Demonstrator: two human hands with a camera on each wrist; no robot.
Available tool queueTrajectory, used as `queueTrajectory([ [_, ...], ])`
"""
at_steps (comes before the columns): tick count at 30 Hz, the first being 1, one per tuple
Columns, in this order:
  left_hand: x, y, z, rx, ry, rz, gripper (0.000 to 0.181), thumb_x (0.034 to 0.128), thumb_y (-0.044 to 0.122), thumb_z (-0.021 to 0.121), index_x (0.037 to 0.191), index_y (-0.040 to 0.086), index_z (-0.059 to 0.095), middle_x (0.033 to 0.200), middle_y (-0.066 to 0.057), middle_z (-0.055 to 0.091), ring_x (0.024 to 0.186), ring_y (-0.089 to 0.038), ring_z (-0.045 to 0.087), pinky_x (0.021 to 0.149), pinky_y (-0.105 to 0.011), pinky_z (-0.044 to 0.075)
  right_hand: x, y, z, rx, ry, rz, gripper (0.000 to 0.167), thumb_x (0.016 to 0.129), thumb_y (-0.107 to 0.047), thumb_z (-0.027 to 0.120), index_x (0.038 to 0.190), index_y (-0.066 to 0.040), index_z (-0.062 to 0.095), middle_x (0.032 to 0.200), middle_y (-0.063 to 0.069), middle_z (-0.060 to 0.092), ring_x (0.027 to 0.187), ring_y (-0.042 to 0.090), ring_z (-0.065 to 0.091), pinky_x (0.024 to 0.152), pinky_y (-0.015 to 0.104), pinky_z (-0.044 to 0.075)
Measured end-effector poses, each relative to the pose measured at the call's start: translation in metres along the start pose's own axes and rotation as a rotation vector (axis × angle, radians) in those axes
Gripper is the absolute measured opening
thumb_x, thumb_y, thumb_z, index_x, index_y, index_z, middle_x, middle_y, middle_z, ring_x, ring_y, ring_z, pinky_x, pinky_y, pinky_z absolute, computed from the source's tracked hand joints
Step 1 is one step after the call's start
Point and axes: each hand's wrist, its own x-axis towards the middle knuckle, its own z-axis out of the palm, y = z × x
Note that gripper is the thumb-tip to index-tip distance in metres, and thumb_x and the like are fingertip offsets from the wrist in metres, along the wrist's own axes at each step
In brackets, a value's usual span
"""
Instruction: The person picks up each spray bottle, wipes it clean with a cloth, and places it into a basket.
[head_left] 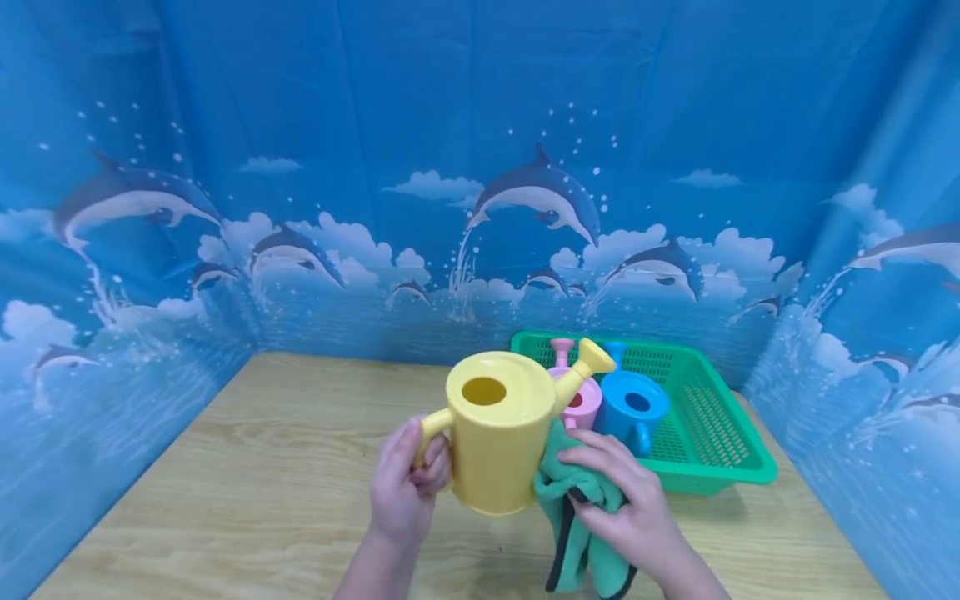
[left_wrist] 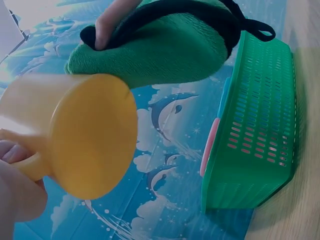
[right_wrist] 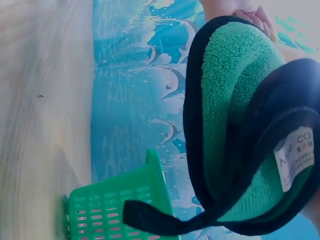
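A yellow watering can is held above the table, roughly upright, its spout pointing right. My left hand grips its handle, fingers curled through the loop. In my right hand is a bunched green towel with black edging, which touches the can's right side below the spout. The left wrist view shows the can's base with the towel against its side. A white label and a hanging loop show on the towel in the right wrist view, where it hides the can.
Behind my right hand stands a green basket with slotted walls. It holds a pink watering can and a blue watering can. All sit on a wood-grain table, enclosed by blue dolphin-print curtains.
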Motion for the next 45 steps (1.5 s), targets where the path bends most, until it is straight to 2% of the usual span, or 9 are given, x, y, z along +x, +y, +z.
queueTrajectory([
  [5,-0.002,-0.002,0.000,0.061,-0.077,-0.006,0.034,0.1008,0.003,0.012,0.070,0.003,0.027,0.053,-0.007,0.018,0.040,-0.019,0.013,0.033,-0.028,0.011,0.002,0.001,-0.005,0.074,0.079,-0.046,0.055,0.062,0.018,0.065,0.113,-0.002,0.064,0.132,0.007,0.059,0.125,0.013,0.053,0.099,0.017,0.044],
  [10,-0.003,-0.006,0.003,0.112,-0.130,-0.004,0.034,0.1006,0.004,0.016,0.069,0.000,0.026,0.053,-0.009,0.020,0.040,-0.020,0.015,0.032,-0.027,0.014,0.003,0.003,-0.009,0.160,0.146,-0.081,0.044,0.072,0.016,0.064,0.115,0.007,0.058,0.137,0.008,0.056,0.130,0.017,0.051,0.103,0.020,0.042],
  [13,-0.003,-0.007,0.004,0.109,-0.135,0.002,0.034,0.1003,0.003,0.015,0.069,0.000,0.026,0.053,-0.009,0.020,0.040,-0.020,0.015,0.032,-0.027,0.014,0.002,0.003,-0.009,0.174,0.163,-0.066,0.045,0.074,0.016,0.064,0.118,0.007,0.057,0.139,0.006,0.055,0.132,0.017,0.049,0.105,0.020,0.041],
  [16,-0.004,-0.008,0.005,0.112,-0.122,0.012,0.033,0.0997,0.002,0.015,0.068,0.001,0.026,0.053,-0.009,0.020,0.040,-0.020,0.015,0.032,-0.027,0.014,0.000,0.003,-0.009,0.130,0.162,-0.050,0.050,0.072,0.016,0.065,0.121,0.005,0.059,0.139,0.004,0.055,0.132,0.015,0.049,0.104,0.019,0.040],
  [23,-0.005,-0.009,0.008,0.094,-0.061,0.063,0.034,0.0999,0.002,0.012,0.069,0.003,0.026,0.051,-0.007,0.018,0.039,-0.018,0.014,0.033,-0.027,0.013,-0.001,0.004,-0.003,0.045,0.102,-0.068,0.057,0.065,0.012,0.067,0.120,-0.001,0.063,0.135,0.007,0.058,0.128,0.014,0.052,0.104,0.019,0.041],
  [29,-0.005,-0.006,0.009,0.039,0.110,0.113,0.041,0.1035,0.010,0.014,0.070,0.017,0.037,0.053,-0.002,0.018,0.042,-0.014,0.013,0.036,-0.025,0.009,-0.003,0.003,0.005,-0.113,-0.019,0.001,0.062,0.061,0.008,0.071,0.119,-0.014,0.066,0.129,0.002,0.062,0.126,0.006,0.052,0.109,0.017,0.032],
  [33,-0.005,-0.004,0.008,0.028,0.183,0.159,0.040,0.1053,0.016,0.021,0.070,0.018,0.038,0.053,0.000,0.017,0.043,-0.012,0.012,0.037,-0.024,0.009,-0.003,0.002,0.007,-0.162,-0.113,0.032,0.062,0.063,0.006,0.073,0.120,-0.018,0.066,0.126,0.002,0.063,0.121,0.009,0.054,0.100,0.017,0.042],
  [36,-0.004,-0.004,0.008,0.024,0.182,0.183,0.040,0.1054,0.017,0.023,0.068,0.015,0.035,0.053,0.001,0.017,0.043,-0.012,0.012,0.037,-0.023,0.010,-0.003,0.002,0.004,-0.161,-0.152,0.036,0.062,0.064,0.006,0.073,0.120,-0.019,0.066,0.126,0.003,0.063,0.118,0.011,0.055,0.093,0.019,0.047],
  [45,-0.002,-0.006,0.008,-0.010,0.103,0.200,0.041,0.1046,0.011,0.014,0.068,0.013,0.034,0.052,0.000,0.017,0.041,-0.012,0.013,0.035,-0.022,0.010,-0.002,0.004,-0.002,-0.144,-0.161,0.040,0.061,0.065,0.008,0.072,0.121,-0.017,0.065,0.126,0.003,0.064,0.119,0.011,0.055,0.094,0.018,0.046],
])
